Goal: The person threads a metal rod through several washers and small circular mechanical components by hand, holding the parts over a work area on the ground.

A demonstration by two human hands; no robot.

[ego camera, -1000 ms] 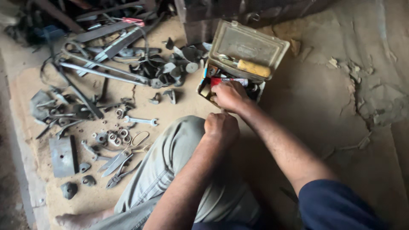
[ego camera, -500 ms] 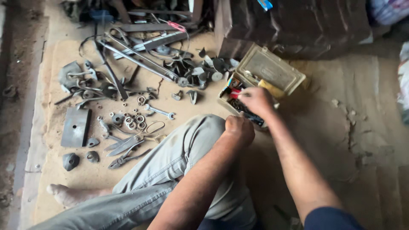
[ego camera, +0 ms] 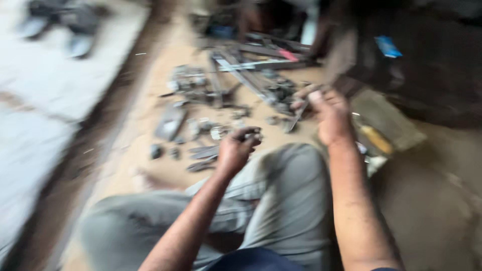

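Nearest you lie your own bent legs in grey trousers (ego camera: pixel 281 200), drawn up so that the knee sits between your forearms and gives both of them something to work over; your left hand (ego camera: pixel 235 149) hovers just above that knee, its fingers curled inward and pressed together around something small and dark at the tips, though the blur hides what it is, so you cannot tell more than that the grip looks closed and careful, as one holds a little part that would roll away; your right hand (ego camera: pixel 329 113) reaches further out, past the knee, with the fingers gathered and pinching a thin metal strip (ego camera: pixel 295 118) that slants down toward the floor, held near its upper end, likely so the free length can be seen or picked clear of the heap; just to the right of that wrist sits the open metal box (ego camera: pixel 389 125), lid tipped back, a yellow-handled tool (ego camera: pixel 375 138) lying inside within easy reach; beyond both hands the sandy floor (ego camera: pixel 150 135) carries the scattered metal parts (ego camera: pixel 201 125), small pieces near you and the long flat bars (ego camera: pixel 261 62) further off, spread out rather than piled; farthest, a dark bulky block (ego camera: pixel 432 60) stands behind the box.
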